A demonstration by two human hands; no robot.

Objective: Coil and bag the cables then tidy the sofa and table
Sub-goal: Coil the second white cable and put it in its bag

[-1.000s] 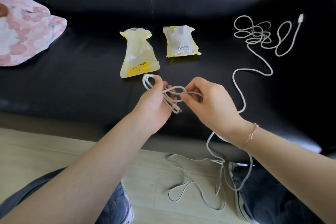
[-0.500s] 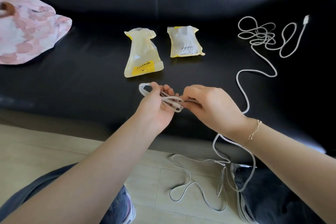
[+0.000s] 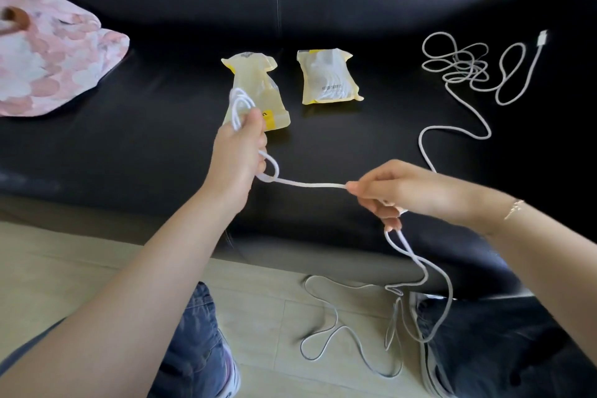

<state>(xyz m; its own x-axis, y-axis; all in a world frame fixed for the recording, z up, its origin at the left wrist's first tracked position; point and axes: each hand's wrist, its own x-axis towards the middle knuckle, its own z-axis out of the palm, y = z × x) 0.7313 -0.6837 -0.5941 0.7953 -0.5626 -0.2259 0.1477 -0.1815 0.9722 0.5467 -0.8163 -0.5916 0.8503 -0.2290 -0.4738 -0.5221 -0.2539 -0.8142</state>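
My left hand (image 3: pixel 237 157) grips a small bundle of coiled white cable loops (image 3: pixel 240 107) above the black sofa seat (image 3: pixel 129 145). A straight stretch of the same white cable (image 3: pixel 310 184) runs from it to my right hand (image 3: pixel 407 192), which pinches the cable between its fingertips. Below my right hand the cable hangs down and lies in loose loops on the floor (image 3: pixel 349 333). More of the cable lies tangled on the sofa at the right (image 3: pixel 462 68), ending in a white plug (image 3: pixel 542 39). Two yellowish plastic bags lie on the seat, one empty (image 3: pixel 255 81) and one filled (image 3: pixel 328 77).
A pink and white patterned cushion (image 3: pixel 48 64) sits on the sofa at the far left. My knees in jeans (image 3: pixel 190 342) are on the light wooden floor (image 3: pixel 64 262) in front of the sofa edge.
My hands have moved apart: the left rose toward the empty bag with the coil, the right drew to the right, pulling a length of cable straight between them.
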